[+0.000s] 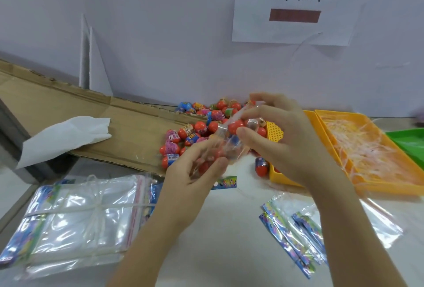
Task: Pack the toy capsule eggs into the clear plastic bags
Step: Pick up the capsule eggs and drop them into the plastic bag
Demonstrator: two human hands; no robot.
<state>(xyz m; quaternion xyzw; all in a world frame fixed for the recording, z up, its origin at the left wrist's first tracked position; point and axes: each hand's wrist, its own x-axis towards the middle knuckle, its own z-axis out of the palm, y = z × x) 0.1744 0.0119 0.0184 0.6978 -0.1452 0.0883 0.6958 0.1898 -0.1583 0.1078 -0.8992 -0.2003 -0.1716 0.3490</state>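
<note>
Film of the clear bag [227, 130] is pinched in the fingers of left hand [195, 172] and right hand [282, 142]. Limp and slippery, it is judged best held at its mouth.

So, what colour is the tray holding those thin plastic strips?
Orange-yellow; the tray shows best in the head view.

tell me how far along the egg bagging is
Done: I can't pick out any filled bag set aside. In hand: the left hand and right hand grip one clear bag with eggs showing inside. Left: a big pile of eggs near the wall, a tied bundle of bags, unopened, and a few loose bags by the right forearm.
</note>
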